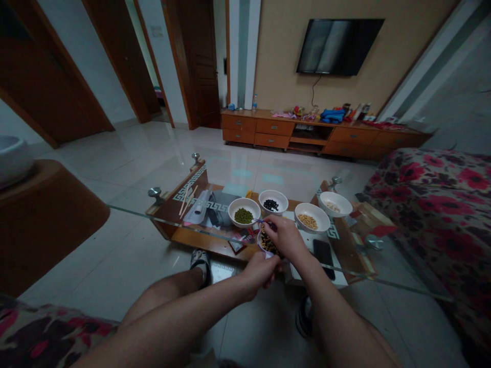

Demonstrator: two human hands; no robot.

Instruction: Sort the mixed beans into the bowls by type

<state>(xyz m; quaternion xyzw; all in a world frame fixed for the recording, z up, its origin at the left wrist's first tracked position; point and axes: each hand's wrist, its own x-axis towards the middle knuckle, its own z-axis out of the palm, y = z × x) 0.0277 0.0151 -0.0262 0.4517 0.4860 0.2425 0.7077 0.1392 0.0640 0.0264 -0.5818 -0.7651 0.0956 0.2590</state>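
My left hand (261, 273) is closed on the near rim of a bowl of mixed beans (268, 243), at the front of the glass table. Above that bowl, my right hand (284, 234) grips a spoon (258, 220), whose far end reaches the right side of a white bowl of green beans (243, 215). Behind stands a bowl of black beans (271, 205). To the right are a bowl of yellow beans (308, 221) and a bowl with pale contents (333, 208). My right hand hides part of the mixed bowl.
Chopsticks (186, 200) lie at the left of the glass table (134, 211). A dark phone (323, 255) is at the right, near the front edge. A floral sofa (437, 204) stands on the right; a wooden cabinet (272, 127) is beyond.
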